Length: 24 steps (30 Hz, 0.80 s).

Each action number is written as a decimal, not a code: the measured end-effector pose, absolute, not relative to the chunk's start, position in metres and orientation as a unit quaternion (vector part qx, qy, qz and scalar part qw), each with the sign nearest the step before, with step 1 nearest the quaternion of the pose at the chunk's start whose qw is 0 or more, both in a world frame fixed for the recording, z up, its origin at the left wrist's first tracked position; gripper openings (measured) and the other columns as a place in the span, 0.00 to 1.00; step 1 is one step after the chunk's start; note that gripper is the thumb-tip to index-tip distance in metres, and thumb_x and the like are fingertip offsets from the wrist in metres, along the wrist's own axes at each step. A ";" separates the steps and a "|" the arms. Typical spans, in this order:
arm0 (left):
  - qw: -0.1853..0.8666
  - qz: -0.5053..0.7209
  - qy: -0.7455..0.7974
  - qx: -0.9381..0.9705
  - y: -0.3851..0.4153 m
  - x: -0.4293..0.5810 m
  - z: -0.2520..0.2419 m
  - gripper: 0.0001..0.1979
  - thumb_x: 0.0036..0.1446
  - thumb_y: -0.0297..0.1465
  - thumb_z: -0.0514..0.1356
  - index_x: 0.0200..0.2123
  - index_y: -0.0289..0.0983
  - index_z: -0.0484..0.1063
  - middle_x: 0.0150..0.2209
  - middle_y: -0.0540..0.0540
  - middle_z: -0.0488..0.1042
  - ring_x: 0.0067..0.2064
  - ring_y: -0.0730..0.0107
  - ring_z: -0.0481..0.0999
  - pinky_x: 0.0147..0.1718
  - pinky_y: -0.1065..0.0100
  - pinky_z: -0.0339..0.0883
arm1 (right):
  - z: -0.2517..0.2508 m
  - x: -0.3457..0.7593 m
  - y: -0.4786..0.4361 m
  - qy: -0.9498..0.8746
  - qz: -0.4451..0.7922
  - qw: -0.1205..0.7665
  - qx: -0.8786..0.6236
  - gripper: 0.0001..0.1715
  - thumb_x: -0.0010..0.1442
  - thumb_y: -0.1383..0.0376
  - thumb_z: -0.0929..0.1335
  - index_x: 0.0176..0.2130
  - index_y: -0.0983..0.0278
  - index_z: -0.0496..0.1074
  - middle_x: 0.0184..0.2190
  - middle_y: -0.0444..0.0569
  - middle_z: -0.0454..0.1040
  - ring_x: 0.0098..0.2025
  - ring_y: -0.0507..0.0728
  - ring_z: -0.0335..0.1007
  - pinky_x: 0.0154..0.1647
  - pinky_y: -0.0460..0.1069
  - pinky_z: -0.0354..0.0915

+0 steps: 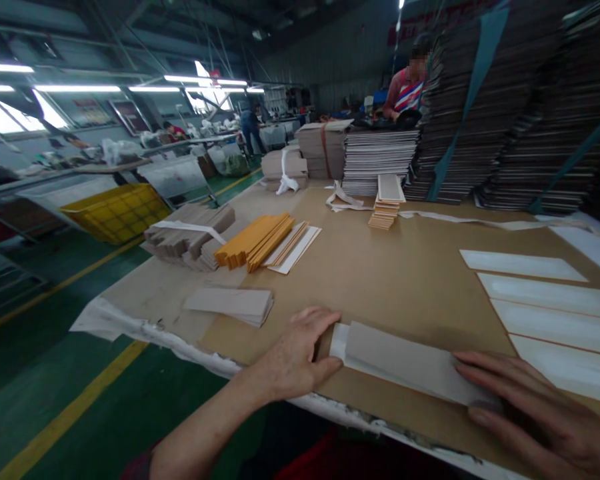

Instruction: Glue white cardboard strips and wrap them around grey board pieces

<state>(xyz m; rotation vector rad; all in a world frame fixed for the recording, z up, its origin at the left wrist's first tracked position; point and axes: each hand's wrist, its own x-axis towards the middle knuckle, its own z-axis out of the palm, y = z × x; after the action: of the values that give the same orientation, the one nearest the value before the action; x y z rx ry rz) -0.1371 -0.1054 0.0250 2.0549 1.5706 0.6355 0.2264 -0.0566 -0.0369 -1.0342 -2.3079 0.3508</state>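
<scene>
A grey cardboard strip lies on top of a white strip, whose left end sticks out from under it. My left hand rests at that left end, thumb and index finger spread apart around the corners with nothing pinched between them. At the opposite end, my right hand holds the grey strip, fingers over its far edge and thumb at the near edge. Part of that end is hidden under the hand. To the left lies a small pile of grey cardboard strips.
Several white panels with orange edges lie in a row at right. Orange strips, bundled grey cardboard and a small stack of strips sit farther back. Tall dark stacks border the table. A co-worker stands behind.
</scene>
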 end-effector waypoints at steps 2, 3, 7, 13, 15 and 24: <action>0.237 0.247 0.562 0.753 -0.105 -0.137 0.024 0.30 0.56 0.33 0.64 0.62 0.32 0.64 0.60 0.33 0.69 0.64 0.49 0.64 0.64 0.44 0.57 | -0.035 0.222 -0.054 -0.869 0.126 0.290 -0.380 0.23 0.67 0.48 0.65 0.60 0.44 0.69 0.59 0.45 0.72 0.60 0.67 0.70 0.54 0.70 0.74; 0.239 0.253 0.558 0.754 -0.104 -0.138 0.024 0.30 0.56 0.32 0.64 0.61 0.32 0.65 0.59 0.34 0.70 0.63 0.50 0.64 0.63 0.44 0.58 | -0.034 0.221 -0.052 -0.873 0.126 0.287 -0.374 0.23 0.67 0.48 0.65 0.60 0.44 0.70 0.59 0.45 0.72 0.60 0.67 0.70 0.53 0.69 0.74; 0.243 0.264 0.556 0.750 -0.105 -0.138 0.023 0.29 0.55 0.32 0.66 0.60 0.33 0.67 0.58 0.36 0.71 0.62 0.52 0.65 0.63 0.47 0.58 | -0.034 0.218 -0.045 -0.887 0.119 0.267 -0.358 0.23 0.67 0.49 0.66 0.60 0.45 0.70 0.59 0.45 0.73 0.60 0.67 0.70 0.53 0.70 0.74; 0.235 0.270 0.551 0.754 -0.105 -0.139 0.023 0.30 0.55 0.32 0.67 0.60 0.32 0.68 0.57 0.35 0.72 0.61 0.52 0.66 0.62 0.48 0.59 | -0.033 0.209 -0.041 -0.887 0.134 0.274 -0.346 0.21 0.68 0.49 0.65 0.59 0.44 0.70 0.58 0.46 0.73 0.58 0.66 0.71 0.51 0.69 0.76; 0.232 0.273 0.547 0.756 -0.105 -0.140 0.022 0.29 0.55 0.33 0.67 0.60 0.32 0.68 0.57 0.35 0.72 0.61 0.52 0.66 0.62 0.47 0.59 | -0.032 0.207 -0.041 -0.887 0.143 0.275 -0.343 0.21 0.68 0.50 0.66 0.59 0.45 0.69 0.59 0.46 0.73 0.59 0.65 0.70 0.50 0.66 0.77; 0.217 0.279 0.535 0.768 -0.105 -0.139 0.017 0.24 0.59 0.33 0.64 0.58 0.34 0.69 0.55 0.37 0.74 0.60 0.52 0.67 0.61 0.47 0.60 | -0.036 0.208 -0.036 -0.893 0.139 0.259 -0.341 0.22 0.67 0.50 0.67 0.59 0.45 0.70 0.59 0.45 0.72 0.59 0.65 0.69 0.52 0.67 0.76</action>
<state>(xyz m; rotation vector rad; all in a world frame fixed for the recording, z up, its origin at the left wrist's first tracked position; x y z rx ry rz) -0.1393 -0.1046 0.0171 2.1266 1.4818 0.7723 0.2075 -0.0358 -0.0356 -0.9227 -2.4197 0.3771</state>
